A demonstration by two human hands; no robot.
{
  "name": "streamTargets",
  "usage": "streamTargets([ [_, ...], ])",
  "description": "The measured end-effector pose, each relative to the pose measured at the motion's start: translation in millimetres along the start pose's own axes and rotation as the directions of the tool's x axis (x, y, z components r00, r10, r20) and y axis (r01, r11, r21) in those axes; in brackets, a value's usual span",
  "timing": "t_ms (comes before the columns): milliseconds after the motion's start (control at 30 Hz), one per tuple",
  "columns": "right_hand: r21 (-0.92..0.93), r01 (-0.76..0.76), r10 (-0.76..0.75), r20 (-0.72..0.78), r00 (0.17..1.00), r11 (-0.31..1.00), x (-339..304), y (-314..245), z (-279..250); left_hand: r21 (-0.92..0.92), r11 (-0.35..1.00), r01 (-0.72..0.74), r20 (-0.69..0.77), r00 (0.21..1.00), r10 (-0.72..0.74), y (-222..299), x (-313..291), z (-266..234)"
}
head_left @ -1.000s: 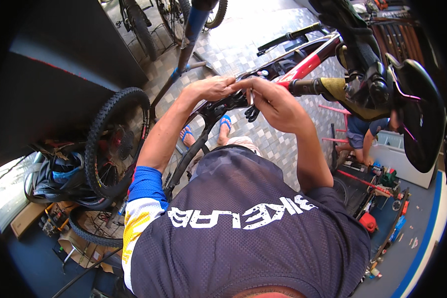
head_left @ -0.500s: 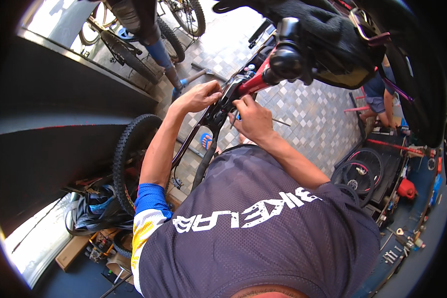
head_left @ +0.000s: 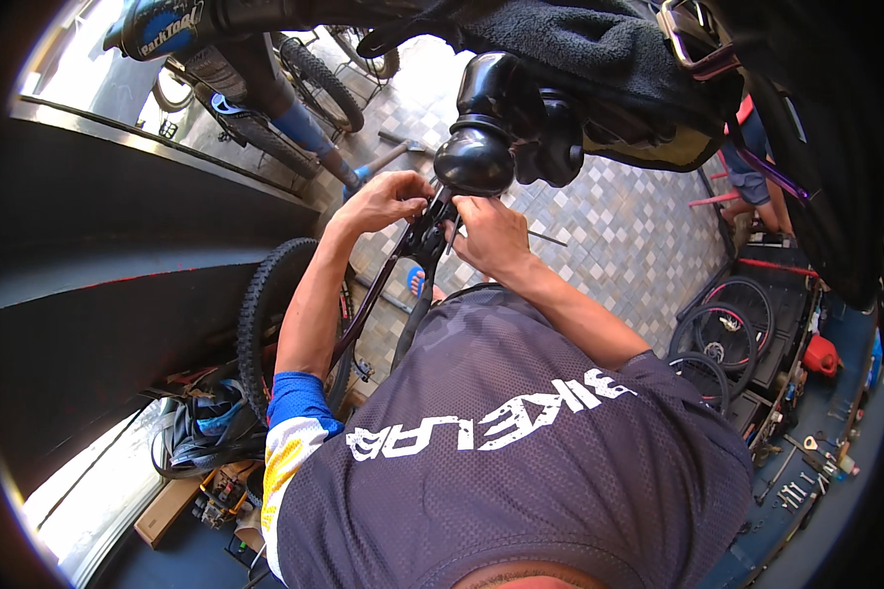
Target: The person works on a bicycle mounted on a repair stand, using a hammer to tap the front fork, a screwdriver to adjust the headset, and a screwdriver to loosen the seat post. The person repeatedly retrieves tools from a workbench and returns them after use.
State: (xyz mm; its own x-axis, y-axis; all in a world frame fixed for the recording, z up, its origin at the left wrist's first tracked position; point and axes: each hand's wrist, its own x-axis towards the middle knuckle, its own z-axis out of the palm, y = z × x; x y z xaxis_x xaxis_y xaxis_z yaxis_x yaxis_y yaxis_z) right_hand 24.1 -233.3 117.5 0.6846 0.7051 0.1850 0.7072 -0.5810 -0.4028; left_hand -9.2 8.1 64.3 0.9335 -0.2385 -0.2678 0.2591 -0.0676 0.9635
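A dark bicycle frame (head_left: 366,309) runs up from lower left to the joint where both hands work. My left hand (head_left: 391,203) is at the joint's left side, its fingers closed in a pinch; what lies between the fingertips is hidden. My right hand (head_left: 493,236) is closed at the joint's right side around a hex wrench (head_left: 548,239). Thin dark rods of the wrench stick out on both sides of the fist; its middle is hidden in the palm. A glossy black rounded knob (head_left: 474,162) stands just above my fingers and covers the frame's upper part.
Overhead hangs a black cloth (head_left: 599,74) beside a dark stand arm (head_left: 206,20). A knobby-tyred wheel (head_left: 263,334) stands left. Bicycles (head_left: 314,83) are behind; a person (head_left: 753,172) is at right. Wheels (head_left: 727,334) and wrenches (head_left: 796,491) lie on the right.
The view has shifted, and the black knob now sits further left and lower, hiding the red tube seen before. Both hands stay at the joint, the right one still holding the hex wrench.
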Motion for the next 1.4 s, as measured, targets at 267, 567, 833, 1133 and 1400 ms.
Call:
streamTargets([
  [267,-0.068,-0.016,0.02,0.067,0.998,0.998,6,-6,-2,0.599,0.789,-0.137,-0.025,0.982,0.189,0,4,6],
  [567,-0.01,-0.084,0.085,0.039,0.996,0.996,6,-8,-2,0.205,0.972,-0.118,-0.1,0.985,0.141,8,-6,11],
  [833,-0.011,-0.154,0.154,0.087,0.984,0.988,8,-9,-3,-0.014,0.997,-0.07,-0.289,0.955,0.063,-14,-11,22],
  [1133,-0.017,-0.174,0.175,0.106,0.979,0.985,8,-9,-1,-0.026,0.998,-0.058,-0.25,0.967,0.05,-15,-8,21],
  [1400,-0.017,-0.181,0.181,0.136,0.974,0.983,10,-10,-2,-0.147,0.987,-0.066,-0.179,0.983,0.039,-8,-10,16],
])
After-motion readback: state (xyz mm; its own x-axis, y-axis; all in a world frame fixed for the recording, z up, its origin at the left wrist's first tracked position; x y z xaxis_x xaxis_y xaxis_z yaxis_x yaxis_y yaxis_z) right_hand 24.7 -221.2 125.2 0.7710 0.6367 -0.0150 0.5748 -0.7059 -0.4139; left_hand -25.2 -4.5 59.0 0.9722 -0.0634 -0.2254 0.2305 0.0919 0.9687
